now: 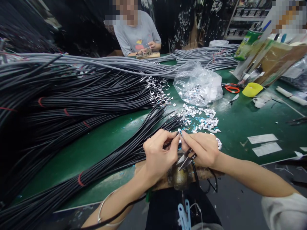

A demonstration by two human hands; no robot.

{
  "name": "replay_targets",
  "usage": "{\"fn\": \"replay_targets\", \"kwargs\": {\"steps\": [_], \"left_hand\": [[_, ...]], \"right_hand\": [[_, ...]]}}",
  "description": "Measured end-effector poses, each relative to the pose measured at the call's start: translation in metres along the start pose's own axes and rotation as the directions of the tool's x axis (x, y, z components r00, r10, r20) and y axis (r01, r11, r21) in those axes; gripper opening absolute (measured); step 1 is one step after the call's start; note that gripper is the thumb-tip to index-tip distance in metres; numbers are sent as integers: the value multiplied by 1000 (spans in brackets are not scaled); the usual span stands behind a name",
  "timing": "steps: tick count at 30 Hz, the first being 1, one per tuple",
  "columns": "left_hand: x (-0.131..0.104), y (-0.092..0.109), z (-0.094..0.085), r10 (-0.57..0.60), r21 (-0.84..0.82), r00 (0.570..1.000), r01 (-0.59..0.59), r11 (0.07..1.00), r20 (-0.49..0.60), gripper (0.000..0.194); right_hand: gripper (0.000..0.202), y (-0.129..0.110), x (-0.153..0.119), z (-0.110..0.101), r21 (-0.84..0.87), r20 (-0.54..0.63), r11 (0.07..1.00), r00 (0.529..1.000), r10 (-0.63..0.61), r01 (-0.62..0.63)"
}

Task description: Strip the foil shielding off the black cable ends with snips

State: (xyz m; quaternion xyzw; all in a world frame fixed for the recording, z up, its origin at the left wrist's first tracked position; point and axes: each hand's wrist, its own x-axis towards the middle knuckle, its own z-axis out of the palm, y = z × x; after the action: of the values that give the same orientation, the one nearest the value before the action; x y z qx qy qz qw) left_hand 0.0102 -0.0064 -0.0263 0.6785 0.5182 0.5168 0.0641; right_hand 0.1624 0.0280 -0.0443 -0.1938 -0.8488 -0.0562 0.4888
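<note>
My left hand (160,155) is closed, thumb and forefinger pinching a black cable (168,144) close to its end. Fine blue and silvery strands (180,131) show at that tip, where the fingertips of both hands meet. My right hand (202,148) is closed too, with small metal snips (185,159) tucked in its palm, blades pointing down and left. Its thumb and forefinger press at the stripped tip. Just beyond my hands lie the ends of a bundle of black cables (129,143) and scattered foil scraps (206,123).
Tied black cable bundles (107,99) fill the left of the green table (240,124), with grey cables (96,62) across the back. A clear bag of scraps (199,84), orange-handled scissors (231,88) and a yellow object (252,89) lie beyond. Another person (137,33) sits opposite.
</note>
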Motion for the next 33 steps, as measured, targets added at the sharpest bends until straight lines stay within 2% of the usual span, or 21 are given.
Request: {"fn": "replay_targets", "kwargs": {"steps": [2,4,6,8,11,14,24,28,33], "left_hand": [[2,0,-2,-8,-8,1000,7,1000,-24,6],[5,0,-4,-24,-37,997,21,999,-78,6],[7,0,-6,-32,-67,991,24,997,-132,8],[9,-1,-8,-27,-83,988,14,996,-154,10],[9,-1,-9,-21,-96,988,6,995,-153,9],[7,-2,-9,-12,-94,989,-1,996,-145,9],[5,-1,-9,37,-33,989,-42,999,-141,11],[6,0,-9,60,9,988,-59,998,-139,10],[6,-1,-11,-11,1,996,11,1000,-90,7]], "right_hand": [[39,-1,4,-4,29,28,999,999,42,-42],[37,-1,11,-10,124,51,964,971,232,-236],[39,1,19,-16,233,121,858,889,442,-458],[38,3,25,-19,282,196,777,827,527,-562],[29,4,28,-18,322,274,772,835,477,-547],[24,3,28,-16,379,299,759,846,441,-529],[23,1,32,-16,457,354,651,796,492,-606],[22,1,32,-15,455,343,646,790,508,-613],[21,1,30,-12,421,274,684,802,530,-596]]}}
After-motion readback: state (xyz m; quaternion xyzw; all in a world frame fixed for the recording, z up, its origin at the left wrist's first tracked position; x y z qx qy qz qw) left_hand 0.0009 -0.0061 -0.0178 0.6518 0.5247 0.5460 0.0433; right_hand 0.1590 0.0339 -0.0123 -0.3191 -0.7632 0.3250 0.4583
